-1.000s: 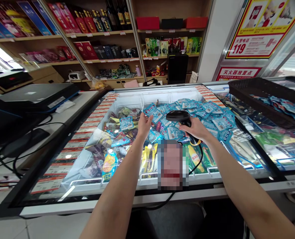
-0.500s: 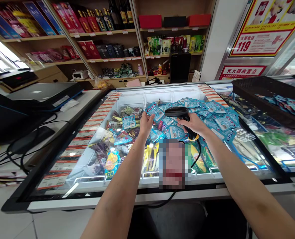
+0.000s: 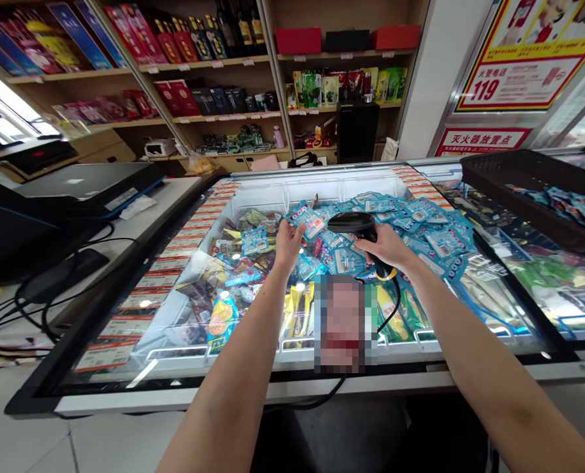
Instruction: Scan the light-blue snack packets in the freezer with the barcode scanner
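My right hand point(image 3: 387, 247) is wrapped round the grip of a black barcode scanner point(image 3: 352, 223) with yellow trim. Its head points left, toward my left hand point(image 3: 289, 242). Between the thumb and fingers of that hand is a small blue packet point(image 3: 314, 223), its printed side with a barcode facing up and a reddish glow on it. Many similar blue packets point(image 3: 443, 242) lie in a loose pile on the glass top to the right. Another blue packet point(image 3: 254, 241) lies apart, left of my left hand. A black cable point(image 3: 397, 303) hangs from the scanner's grip.
Below the glass, the chest freezer point(image 3: 174, 398) holds colourful ice-cream packs point(image 3: 223, 322). A brown basket point(image 3: 534, 197) with more packets stands at the right. On the left, a counter point(image 3: 174, 197) carries a dark device and tangled cables point(image 3: 36, 315). Stocked shelves point(image 3: 213, 118) stand behind.
The blue packet in my left hand has tilted slightly, and a reddish glow now shows on its label. Both hands and the scanner have stayed almost in place.
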Action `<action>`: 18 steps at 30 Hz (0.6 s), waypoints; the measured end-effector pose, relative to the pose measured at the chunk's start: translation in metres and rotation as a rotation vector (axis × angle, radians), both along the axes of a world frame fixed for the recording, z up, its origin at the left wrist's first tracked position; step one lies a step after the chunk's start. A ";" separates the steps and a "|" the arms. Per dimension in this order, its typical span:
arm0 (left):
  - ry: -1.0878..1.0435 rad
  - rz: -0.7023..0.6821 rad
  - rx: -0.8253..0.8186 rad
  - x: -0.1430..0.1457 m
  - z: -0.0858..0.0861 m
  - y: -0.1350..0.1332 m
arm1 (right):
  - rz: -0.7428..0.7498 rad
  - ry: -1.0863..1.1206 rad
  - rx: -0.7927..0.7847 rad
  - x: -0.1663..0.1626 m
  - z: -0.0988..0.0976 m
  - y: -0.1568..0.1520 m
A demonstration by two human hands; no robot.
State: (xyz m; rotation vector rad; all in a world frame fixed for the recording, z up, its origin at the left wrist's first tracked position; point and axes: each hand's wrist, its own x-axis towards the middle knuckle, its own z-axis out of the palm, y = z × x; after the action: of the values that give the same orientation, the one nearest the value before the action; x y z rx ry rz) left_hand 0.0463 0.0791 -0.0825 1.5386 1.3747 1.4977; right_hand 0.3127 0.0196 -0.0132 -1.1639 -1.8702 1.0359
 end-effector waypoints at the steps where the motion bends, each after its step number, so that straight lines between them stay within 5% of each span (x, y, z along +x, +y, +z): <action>1: -0.002 -0.003 -0.001 0.000 0.001 0.000 | 0.002 0.000 -0.004 0.000 0.001 0.000; 9: 0.005 0.031 0.024 0.002 0.003 -0.004 | -0.019 0.122 -0.068 0.006 0.002 -0.004; 18: 0.374 0.362 0.085 -0.027 0.016 -0.019 | -0.023 0.304 -0.164 0.015 -0.009 0.003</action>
State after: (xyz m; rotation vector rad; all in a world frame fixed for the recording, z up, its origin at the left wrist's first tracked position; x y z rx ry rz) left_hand 0.0192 0.0597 -0.0666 1.7574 1.9103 1.5408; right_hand 0.3274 0.0223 -0.0225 -1.0488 -1.5549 1.2936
